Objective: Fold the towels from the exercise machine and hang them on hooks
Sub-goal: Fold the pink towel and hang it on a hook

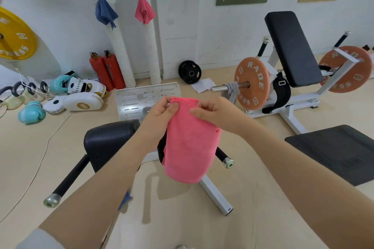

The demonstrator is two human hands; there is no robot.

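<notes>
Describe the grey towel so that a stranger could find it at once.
Look at the white exercise machine on the right, at its nearer orange weight plate. The grey towel hangs over the steel bar beside that plate. Every other towel is pink or blue.

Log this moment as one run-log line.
stage: folding | left hand: pinching pink towel top edge | right hand: same | hung: blue towel, pink towel on hook | waiting: grey towel on bar
</notes>
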